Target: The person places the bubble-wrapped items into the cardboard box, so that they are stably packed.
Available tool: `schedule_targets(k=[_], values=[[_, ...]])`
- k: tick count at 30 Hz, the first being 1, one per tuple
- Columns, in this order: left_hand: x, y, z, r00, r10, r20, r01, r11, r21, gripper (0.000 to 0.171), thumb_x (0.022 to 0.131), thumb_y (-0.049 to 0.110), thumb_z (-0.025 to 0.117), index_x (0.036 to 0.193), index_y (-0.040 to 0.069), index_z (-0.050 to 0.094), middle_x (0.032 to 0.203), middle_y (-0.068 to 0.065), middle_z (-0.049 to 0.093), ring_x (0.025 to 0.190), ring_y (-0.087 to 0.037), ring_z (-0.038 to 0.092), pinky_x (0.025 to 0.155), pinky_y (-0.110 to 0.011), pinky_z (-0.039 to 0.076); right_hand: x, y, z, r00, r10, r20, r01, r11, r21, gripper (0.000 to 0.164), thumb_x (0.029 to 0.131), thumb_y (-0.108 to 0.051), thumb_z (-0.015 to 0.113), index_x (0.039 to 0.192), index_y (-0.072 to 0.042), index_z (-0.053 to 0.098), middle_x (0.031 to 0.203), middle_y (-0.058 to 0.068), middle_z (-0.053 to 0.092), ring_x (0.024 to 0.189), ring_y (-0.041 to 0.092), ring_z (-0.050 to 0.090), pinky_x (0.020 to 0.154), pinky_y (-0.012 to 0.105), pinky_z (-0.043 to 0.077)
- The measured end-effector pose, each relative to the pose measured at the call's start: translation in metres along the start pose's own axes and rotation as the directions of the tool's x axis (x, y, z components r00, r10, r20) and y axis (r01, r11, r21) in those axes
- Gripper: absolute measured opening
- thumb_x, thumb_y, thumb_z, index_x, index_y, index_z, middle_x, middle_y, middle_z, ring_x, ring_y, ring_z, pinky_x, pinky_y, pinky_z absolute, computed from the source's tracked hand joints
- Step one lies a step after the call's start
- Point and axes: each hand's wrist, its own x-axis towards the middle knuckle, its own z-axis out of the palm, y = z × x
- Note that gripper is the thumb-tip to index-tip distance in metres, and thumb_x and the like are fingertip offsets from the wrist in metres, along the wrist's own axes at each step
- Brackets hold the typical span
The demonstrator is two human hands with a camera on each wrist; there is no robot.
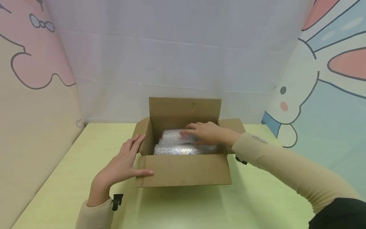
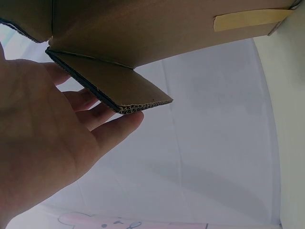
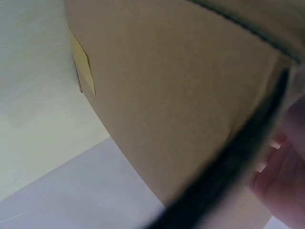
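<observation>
An open cardboard box (image 1: 183,171) stands on the table with its flaps folded outward. Bubble-wrapped packages (image 1: 175,149) lie inside, one behind and above another. My right hand (image 1: 207,132) reaches over the box's right side, its fingertips on the rear bubble-wrapped package (image 1: 171,135); a faint reddish patch shows by them. In the right wrist view a cardboard side fills most of the picture, and part of the right hand (image 3: 281,181) shows beyond a dark blurred edge. My left hand (image 1: 120,165) touches the left flap (image 2: 109,83) with extended fingers, its thumb on the front flap.
The pale yellow-green table (image 1: 71,178) runs up to a white cloth backdrop (image 1: 183,63). Cartoon-printed panels stand left and right. Yellowish tape (image 2: 252,20) sticks to the box's outer side. A black wrist mount (image 1: 117,202) is on the left sleeve.
</observation>
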Motion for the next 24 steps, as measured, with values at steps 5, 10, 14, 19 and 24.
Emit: schedule_targets(k=[5, 10, 14, 19, 24], values=[[-0.001, 0.0, 0.0, 1.0, -0.01, 0.0, 0.01, 1.0, 0.001, 0.119, 0.07, 0.068, 0.073, 0.157, 0.017, 0.01, 0.159, -0.017, 0.015, 0.143, -0.039, 0.019, 0.098, -0.064, 0.041, -0.001, -0.001, 0.0, 0.999, 0.042, 0.029, -0.041, 0.999, -0.028, 0.063, 0.09, -0.015, 0.068, 0.145, -0.029, 0.043, 0.134, 0.005, 0.056, 0.107, 0.025, 0.062, 0.063, 0.039, 0.055], [-0.001, -0.003, -0.001, 1.0, -0.014, -0.003, 0.014, 1.0, 0.007, 0.119, 0.069, 0.069, 0.072, 0.157, 0.018, 0.01, 0.159, -0.017, 0.015, 0.143, -0.039, 0.02, 0.097, -0.064, 0.042, -0.001, -0.001, -0.003, 0.996, 0.046, 0.079, -0.044, 0.999, -0.016, 0.064, 0.093, -0.011, 0.062, 0.149, -0.03, 0.037, 0.138, 0.006, 0.053, 0.111, 0.026, 0.06, 0.067, 0.04, 0.055], [-0.003, -0.006, -0.001, 1.0, -0.018, -0.004, 0.018, 1.0, 0.013, 0.119, 0.07, 0.069, 0.072, 0.157, 0.018, 0.009, 0.159, -0.017, 0.014, 0.143, -0.039, 0.019, 0.097, -0.063, 0.042, -0.004, 0.0, -0.01, 0.995, 0.062, 0.074, -0.063, 0.998, 0.016, 0.069, 0.091, -0.011, 0.065, 0.15, -0.029, 0.035, 0.144, 0.006, 0.047, 0.116, 0.026, 0.058, 0.059, 0.032, 0.052], [-0.001, -0.007, -0.006, 1.0, -0.008, 0.01, 0.008, 0.998, 0.064, 0.118, 0.071, 0.07, 0.071, 0.157, 0.016, 0.011, 0.159, -0.019, 0.015, 0.143, -0.042, 0.02, 0.098, -0.063, 0.042, -0.021, 0.004, -0.023, 0.991, 0.131, 0.016, -0.132, 0.977, 0.17, 0.072, 0.09, -0.013, 0.068, 0.152, -0.024, 0.033, 0.149, 0.007, 0.042, 0.127, 0.029, 0.051, 0.064, 0.03, 0.052], [0.001, -0.004, -0.014, 1.0, 0.022, 0.02, -0.025, 0.987, 0.161, 0.114, 0.073, 0.071, 0.067, 0.155, 0.01, 0.017, 0.158, -0.024, 0.016, 0.142, -0.047, 0.021, 0.105, -0.064, 0.035, -0.05, 0.014, -0.03, 0.971, 0.172, -0.168, -0.133, 0.966, 0.221, 0.072, 0.087, -0.01, 0.07, 0.15, -0.016, 0.035, 0.147, 0.014, 0.042, 0.114, 0.032, 0.058, 0.07, 0.037, 0.054]])
